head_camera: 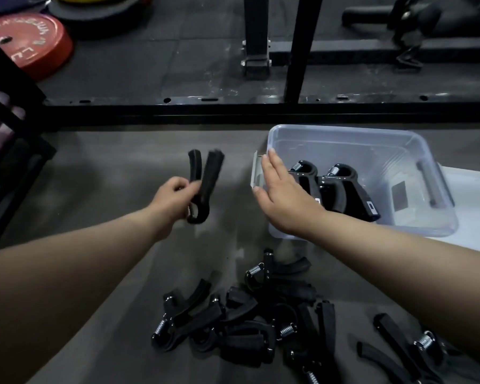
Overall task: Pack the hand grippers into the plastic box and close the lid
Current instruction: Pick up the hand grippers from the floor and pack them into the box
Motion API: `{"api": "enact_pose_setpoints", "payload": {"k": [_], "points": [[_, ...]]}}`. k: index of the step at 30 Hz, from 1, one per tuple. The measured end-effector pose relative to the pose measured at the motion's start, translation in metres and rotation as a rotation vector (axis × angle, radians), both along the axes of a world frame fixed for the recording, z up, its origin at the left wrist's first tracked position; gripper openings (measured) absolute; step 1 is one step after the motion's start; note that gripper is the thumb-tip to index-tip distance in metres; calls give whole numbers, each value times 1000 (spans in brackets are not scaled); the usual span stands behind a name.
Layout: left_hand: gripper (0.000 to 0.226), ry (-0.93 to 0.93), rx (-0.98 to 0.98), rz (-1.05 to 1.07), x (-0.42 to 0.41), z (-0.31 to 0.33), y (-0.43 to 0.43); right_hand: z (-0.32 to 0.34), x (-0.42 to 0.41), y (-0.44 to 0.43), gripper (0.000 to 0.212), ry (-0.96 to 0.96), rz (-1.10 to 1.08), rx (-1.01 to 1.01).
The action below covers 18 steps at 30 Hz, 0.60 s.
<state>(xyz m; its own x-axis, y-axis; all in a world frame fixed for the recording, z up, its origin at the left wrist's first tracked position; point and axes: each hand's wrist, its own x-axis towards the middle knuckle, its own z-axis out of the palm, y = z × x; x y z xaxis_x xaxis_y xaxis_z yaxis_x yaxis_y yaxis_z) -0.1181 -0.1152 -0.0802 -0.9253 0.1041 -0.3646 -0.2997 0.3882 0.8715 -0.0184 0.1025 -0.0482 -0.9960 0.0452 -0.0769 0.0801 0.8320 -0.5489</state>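
A clear plastic box (416, 151) stands on the grey floor at the right, with two black hand grippers (341, 187) lying inside it. My left hand (175, 200) holds one black hand gripper (205, 184) by its spring end, handles pointing away, left of the box. With straight fingers, my right hand (283, 195) hovers at the box's left rim by its grey latch (257, 169). Several more black grippers (250, 320) lie in a pile near me. The white lid (477, 217) lies under the box's right side.
A black steel rack base (233, 106) runs across the floor behind the box, with uprights (299, 45) rising from it. A red weight plate (31, 42) lies at the far left. A black frame (6, 139) stands at the left edge.
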Motion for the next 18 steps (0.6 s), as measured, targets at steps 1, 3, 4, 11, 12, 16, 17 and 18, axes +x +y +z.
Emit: {"api": "enact_pose_setpoints", "payload": {"k": [1,3,4,11,12,16,17,18], "points": [[26,-77,106,30,-4,10,9,0,0,2,69,-3,-2,-37],[24,-110,252,33,-11,25,28,0,1,6,69,-6,-20,-144],[22,-108,309,12,-12,32,39,2,1,7,68,2,-30,-211],[20,44,342,-310,-1,78,115,53,-4,46,38,12,-386,-1135],[20,58,314,-396,3,83,121,65,-3,60,40,-8,-387,-1195],[23,39,218,-638,6,101,140,93,3,109,40,-146,-244,-1248],[25,66,169,-663,6,103,145,93,4,117,37,-163,-237,-1216],[27,99,114,-674,6,103,149,91,6,123,33,-146,-238,-1134]]}}
